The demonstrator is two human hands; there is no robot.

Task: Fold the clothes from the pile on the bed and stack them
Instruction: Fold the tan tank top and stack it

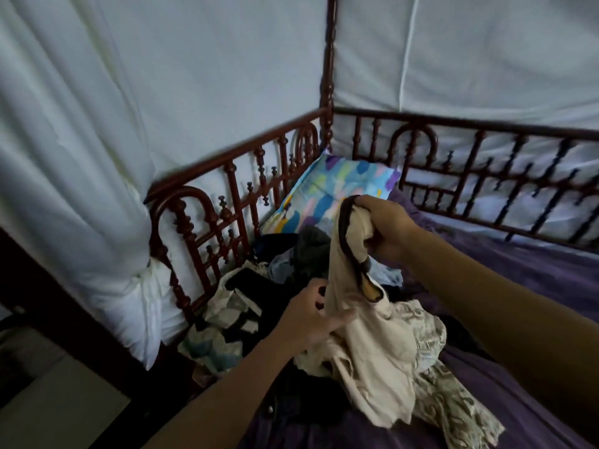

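Closest to me, the soft beige cotton top with dark trim (366, 345) droops over the jumbled pile of dark and patterned clothes (275, 286) on the purple bedsheet (525, 286). The left hand (308, 319) pinches its middle, and the right hand (389, 228) is clenched round the trimmed edge higher up. It looks light and floppy, so I'd grab the shoulder seams to spread it. Behind it there's a colourful splotchy pillow (334, 189) and a dark red wooden rail (233, 153).
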